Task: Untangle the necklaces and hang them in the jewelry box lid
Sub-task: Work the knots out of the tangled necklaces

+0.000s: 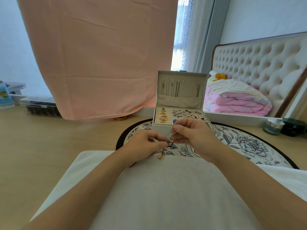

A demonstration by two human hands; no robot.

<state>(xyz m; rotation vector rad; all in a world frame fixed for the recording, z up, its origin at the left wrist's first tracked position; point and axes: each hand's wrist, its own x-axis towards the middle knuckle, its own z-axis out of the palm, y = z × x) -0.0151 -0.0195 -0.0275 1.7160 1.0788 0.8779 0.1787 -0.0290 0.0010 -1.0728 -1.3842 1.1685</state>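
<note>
A white jewelry box point(180, 126) stands open in front of me on a round floral mat point(245, 143). Several necklaces hang from hooks in its upright lid point(181, 87). Rings and earrings fill the tray compartments. Just in front of the box, my left hand point(146, 143) and my right hand point(192, 134) both pinch a tangle of thin necklace chains point(169, 140). The chain runs up between the two hands. A small gold pendant point(160, 156) dangles below my left fingers.
A white cloth point(166, 188) covers my lap. A pink curtain point(99, 55) hangs at the back left above a clear plastic container point(41, 106). A glass jar point(273, 127) and dark pot point(293, 128) sit at right. A mirror reflects a bed.
</note>
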